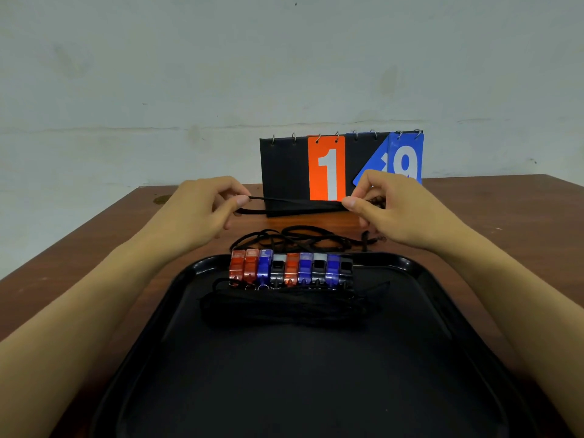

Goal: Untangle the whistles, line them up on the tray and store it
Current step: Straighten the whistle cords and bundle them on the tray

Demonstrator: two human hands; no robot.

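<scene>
My left hand point(202, 210) pinches one end of a black lanyard point(294, 206), my right hand point(388, 207) the other, cord taut between | nine whistles point(290, 269) rowed below on tray point(458, 327) far edge | loose cords point(294, 240) on table point(104, 248)

Nine whistles point(290, 269) sit in the row: three red, three blue, three black-and-clear. One black tray point(410, 358), one flip scoreboard point(284, 165) showing two number cards, one brown table point(94, 263), and two hands, left hand point(202, 210) and right hand point(392, 210).
</scene>
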